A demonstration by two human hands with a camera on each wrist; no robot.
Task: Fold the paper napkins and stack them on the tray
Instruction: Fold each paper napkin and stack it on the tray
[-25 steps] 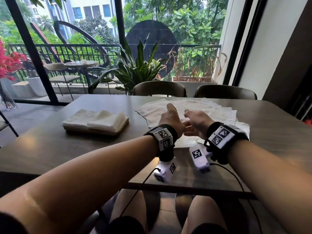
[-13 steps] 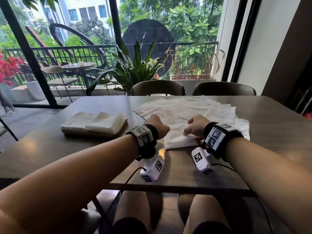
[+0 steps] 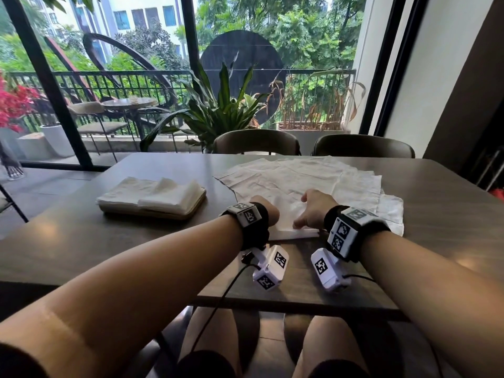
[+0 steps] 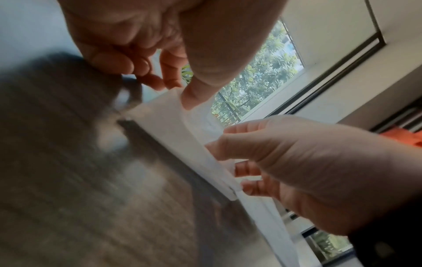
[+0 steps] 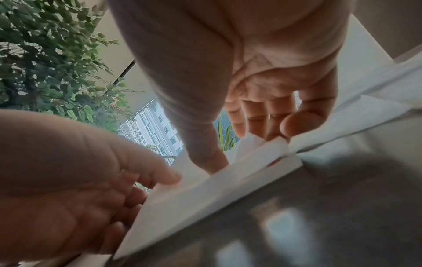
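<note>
A white paper napkin (image 3: 288, 217) lies partly folded at the near side of the dark table (image 3: 163, 241). My left hand (image 3: 268, 212) pinches its left end between thumb and fingers (image 4: 194, 97). At the right end, my right hand (image 3: 305, 216) pinches the napkin (image 5: 205, 195) too, thumb on top. Both hands hold the doubled edge (image 4: 173, 130) just above the tabletop. Left of the hands, a flat tan tray (image 3: 174, 215) carries a stack of folded napkins (image 3: 152, 195).
A loose spread of unfolded napkins (image 3: 313, 175) covers the table's middle and right behind my hands. Two dark chairs (image 3: 256, 141) stand at the far edge, before a potted plant and window. The table's near edge (image 3: 272, 302) runs just below my wrists.
Both hands have drawn back toward me from the middle of the napkin, bringing its edge over to the near side. My left hand has shifted left, apart from the right.
</note>
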